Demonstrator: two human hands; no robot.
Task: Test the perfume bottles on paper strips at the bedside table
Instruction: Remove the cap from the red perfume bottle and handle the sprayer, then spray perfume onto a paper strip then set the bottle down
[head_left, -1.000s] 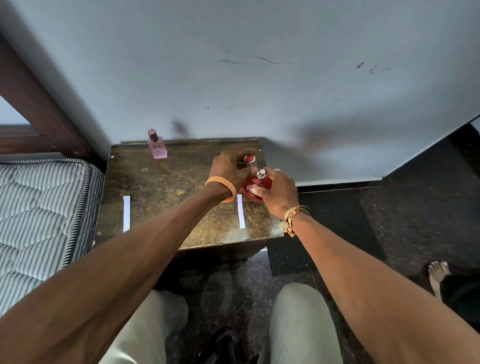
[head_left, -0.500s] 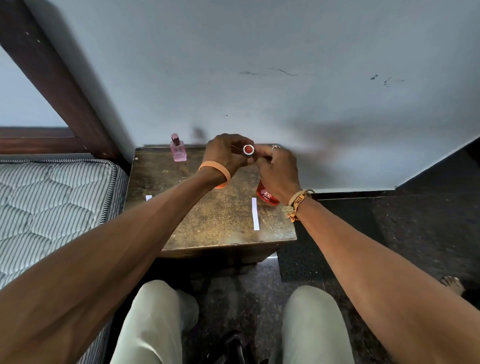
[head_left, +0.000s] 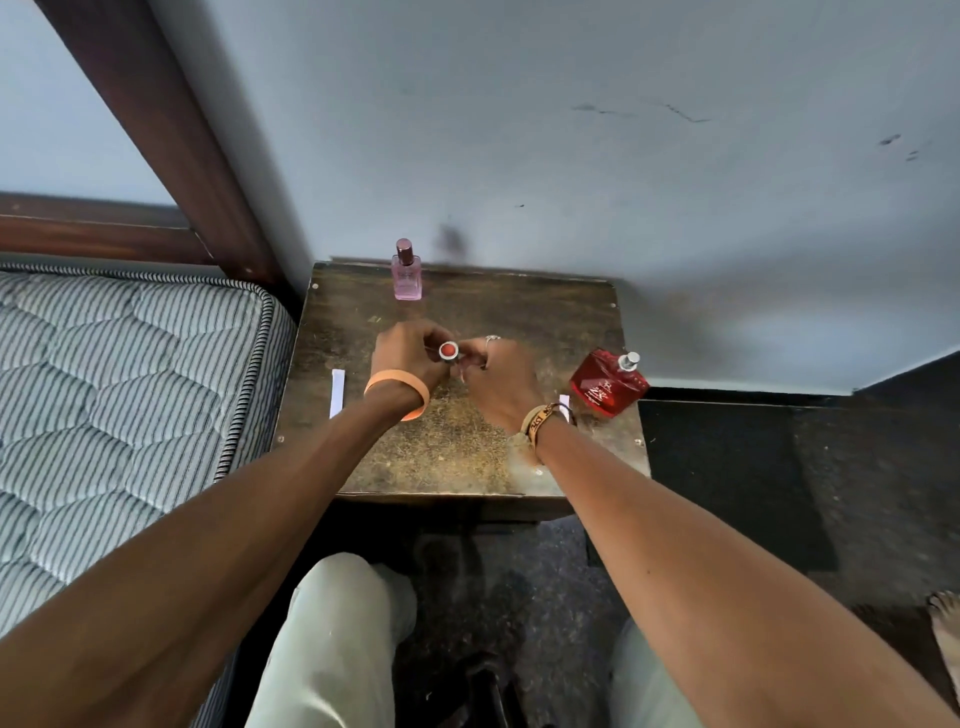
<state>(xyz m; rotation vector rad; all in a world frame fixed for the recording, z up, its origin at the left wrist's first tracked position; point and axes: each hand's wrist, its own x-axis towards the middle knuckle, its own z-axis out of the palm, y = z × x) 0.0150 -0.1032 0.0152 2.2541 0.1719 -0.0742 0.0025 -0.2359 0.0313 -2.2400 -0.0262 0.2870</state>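
Note:
A worn brown bedside table (head_left: 457, 452) stands against the wall. My left hand (head_left: 410, 353) pinches a small round red cap (head_left: 448, 351) above the table's middle. My right hand (head_left: 501, 382) meets it there, its fingertips on the cap's right side. The red perfume bottle (head_left: 605, 384) rests uncapped at the table's right edge, its silver sprayer bare, apart from both hands. A pink perfume bottle (head_left: 407, 273) with a dark cap stands upright at the back. One white paper strip (head_left: 337, 392) lies at the left; a second strip (head_left: 564, 401) is mostly hidden behind my right wrist.
A striped mattress (head_left: 114, 395) and dark wooden bed frame (head_left: 171, 135) border the table on the left. The pale wall (head_left: 571, 182) rises right behind it. Dark floor (head_left: 753, 493) lies to the right, with a bare foot (head_left: 945, 629) at the frame's edge. My knees are below the table.
The cap came off the red bottle in my left hand. My right hand let go of the bottle, which now rests at the table's right edge, and joined the left hand at the cap.

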